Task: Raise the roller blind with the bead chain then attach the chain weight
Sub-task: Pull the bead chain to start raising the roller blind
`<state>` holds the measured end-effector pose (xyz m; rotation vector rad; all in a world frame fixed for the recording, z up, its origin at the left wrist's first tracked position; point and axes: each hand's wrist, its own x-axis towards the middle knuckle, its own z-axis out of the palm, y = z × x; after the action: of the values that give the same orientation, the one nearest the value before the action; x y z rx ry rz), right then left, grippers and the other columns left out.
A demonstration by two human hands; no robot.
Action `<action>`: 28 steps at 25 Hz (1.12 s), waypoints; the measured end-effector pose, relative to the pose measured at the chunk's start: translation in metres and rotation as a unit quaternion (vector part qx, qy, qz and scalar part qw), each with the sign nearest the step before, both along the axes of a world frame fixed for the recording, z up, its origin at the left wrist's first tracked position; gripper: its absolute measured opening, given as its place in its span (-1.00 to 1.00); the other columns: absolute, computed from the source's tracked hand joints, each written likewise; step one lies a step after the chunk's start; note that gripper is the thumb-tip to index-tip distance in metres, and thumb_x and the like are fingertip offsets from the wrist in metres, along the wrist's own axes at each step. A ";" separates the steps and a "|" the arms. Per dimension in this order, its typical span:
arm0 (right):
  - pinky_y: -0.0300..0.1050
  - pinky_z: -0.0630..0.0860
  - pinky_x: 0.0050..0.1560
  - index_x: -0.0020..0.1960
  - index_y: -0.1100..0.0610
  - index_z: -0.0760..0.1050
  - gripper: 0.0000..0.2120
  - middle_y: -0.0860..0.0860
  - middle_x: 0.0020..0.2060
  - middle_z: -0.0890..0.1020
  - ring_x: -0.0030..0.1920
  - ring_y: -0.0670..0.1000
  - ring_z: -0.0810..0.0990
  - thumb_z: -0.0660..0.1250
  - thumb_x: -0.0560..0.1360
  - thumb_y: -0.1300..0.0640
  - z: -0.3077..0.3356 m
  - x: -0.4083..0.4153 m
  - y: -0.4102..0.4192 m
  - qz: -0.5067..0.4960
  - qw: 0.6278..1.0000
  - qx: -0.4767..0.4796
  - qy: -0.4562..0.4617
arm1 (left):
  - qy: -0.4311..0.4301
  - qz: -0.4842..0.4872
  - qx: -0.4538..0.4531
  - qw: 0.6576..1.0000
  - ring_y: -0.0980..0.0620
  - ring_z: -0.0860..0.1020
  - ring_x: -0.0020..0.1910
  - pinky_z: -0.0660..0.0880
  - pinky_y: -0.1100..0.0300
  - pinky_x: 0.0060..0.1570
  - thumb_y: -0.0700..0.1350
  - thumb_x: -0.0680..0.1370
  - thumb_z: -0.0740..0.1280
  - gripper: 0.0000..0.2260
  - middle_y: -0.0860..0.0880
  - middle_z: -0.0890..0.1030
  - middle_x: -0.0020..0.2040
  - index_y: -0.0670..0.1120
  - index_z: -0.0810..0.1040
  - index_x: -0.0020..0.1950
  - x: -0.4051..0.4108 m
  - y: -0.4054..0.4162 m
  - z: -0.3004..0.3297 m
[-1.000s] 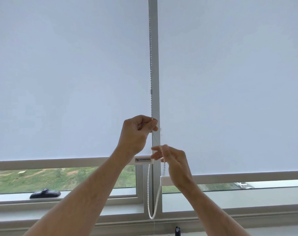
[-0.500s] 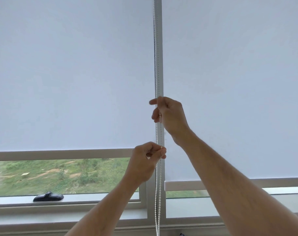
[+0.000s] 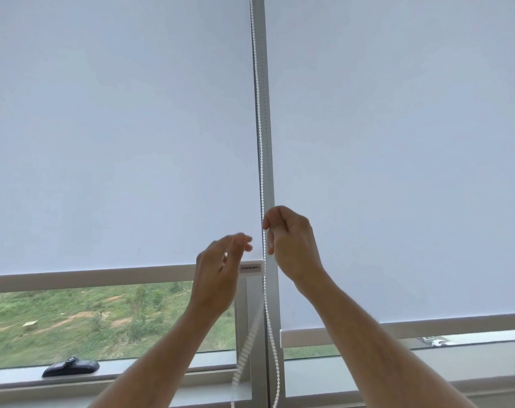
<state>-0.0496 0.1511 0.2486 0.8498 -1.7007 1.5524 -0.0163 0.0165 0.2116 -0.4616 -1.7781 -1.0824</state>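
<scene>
Hand-over-hand pull on the bead chain

Right hand pinches the bead chain beside the roller blind; left hand loosely spread, holding nothing. Chain looks light, limp, probably slippery: pinch between beads, high up.

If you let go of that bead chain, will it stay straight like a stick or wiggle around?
Probably wiggle. The bead chain looks taut only where the right hand pinches it; the free strand below looks blurred, as if swinging. The left hand is open beside it. The small beads could slip through fingers.
</scene>
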 end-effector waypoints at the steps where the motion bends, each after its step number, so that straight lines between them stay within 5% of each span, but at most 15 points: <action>1: -0.22 0.36 -0.46 -0.32 -0.01 0.46 -0.68 -0.07 -0.57 0.44 -0.52 -0.10 0.39 0.13 0.56 0.22 -0.006 -0.001 0.000 0.001 1.000 0.003 0.002 | 0.006 0.003 0.000 1.000 0.11 0.63 -0.06 0.53 0.12 -0.09 0.17 0.61 0.15 -0.67 0.10 0.70 -0.09 0.04 0.64 0.05 0.000 0.002 0.012; 7: -0.16 0.38 -0.36 -0.29 0.06 0.43 -0.71 -0.04 -0.56 0.46 -0.49 -0.13 0.41 0.14 0.58 0.24 -0.048 -0.004 0.000 0.007 0.999 0.031 -0.003 | -0.034 -0.036 -0.007 0.999 0.28 0.61 -0.20 0.54 0.23 -0.09 0.07 0.58 0.32 -0.84 0.14 0.72 -0.22 0.11 0.65 -0.13 -0.002 0.023 0.075; 11: -0.27 0.34 -0.35 -0.28 0.03 0.47 -0.67 -0.06 -0.52 0.57 -0.46 -0.14 0.43 0.15 0.64 0.19 -0.056 -0.007 0.010 0.021 0.998 0.060 -0.018 | -0.047 -0.052 0.015 0.997 0.14 0.59 -0.33 0.56 0.23 -0.26 -0.06 0.53 0.41 -0.86 0.12 0.70 -0.33 -0.03 0.68 -0.21 -0.005 0.031 0.074; 17: -0.04 0.50 -0.02 0.01 0.04 0.69 -0.54 0.00 -0.15 0.78 -0.09 -0.02 0.73 0.10 0.57 -0.19 -0.044 -0.011 0.028 0.110 0.990 -0.037 -0.081 | -0.039 -0.031 0.014 0.999 0.20 0.64 -0.26 0.51 0.39 -0.18 -0.07 0.53 0.42 -0.87 0.09 0.71 -0.31 -0.02 0.66 -0.21 -0.001 0.026 0.058; 24: -0.17 0.47 -0.15 -0.04 -0.03 0.63 -0.61 -0.03 -0.25 0.76 -0.26 -0.11 0.67 0.10 0.64 -0.20 0.045 0.000 0.018 0.058 0.996 -0.054 -0.031 | -0.036 -0.017 -0.020 0.999 0.09 0.65 -0.25 0.55 0.12 -0.09 -0.10 0.52 0.43 -0.85 0.10 0.69 -0.34 0.01 0.64 -0.26 0.000 0.030 0.035; 28: -0.26 0.44 -0.26 -0.10 0.02 0.60 -0.73 -0.11 -0.41 0.70 -0.38 -0.19 0.59 0.19 0.64 -0.02 0.085 0.010 0.007 0.043 0.999 0.000 -0.023 | -0.047 -0.007 -0.029 0.998 0.04 0.62 -0.29 0.48 0.33 -0.18 -0.08 0.52 0.42 -0.82 0.20 0.68 -0.31 0.08 0.62 -0.29 -0.002 0.031 0.013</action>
<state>-0.0393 0.1580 0.3341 0.9044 -1.7166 1.6410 -0.0184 0.0473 0.2247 -0.4669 -1.8950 -1.0796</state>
